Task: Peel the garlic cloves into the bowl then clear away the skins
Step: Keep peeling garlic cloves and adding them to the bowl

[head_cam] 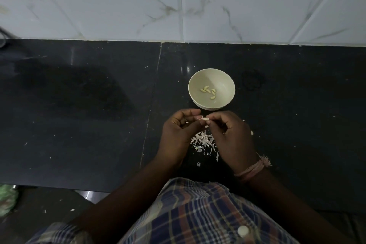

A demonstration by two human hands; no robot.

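Pale small garlic clove [204,119] pinched between fingers of left hand [178,134] and right hand [231,136], just short of cream round bowl [227,83] holding peeled cloves [208,91]. Risk: slick clove squeezed out, dropped on black stone table [99,125]. Papery white skin scraps [202,140] heaped beneath; easily scattered by wrist sweep, perhaps flicked into bowl.

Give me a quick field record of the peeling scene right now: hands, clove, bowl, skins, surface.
left hand: pinches the clove
right hand: pinches the same clove
small pale garlic clove: held between both hands, above the counter
round cream bowl: beyond the hands, holds a few peeled cloves
papery white skins: heaped below the hands
black stone counter: scattered flecks
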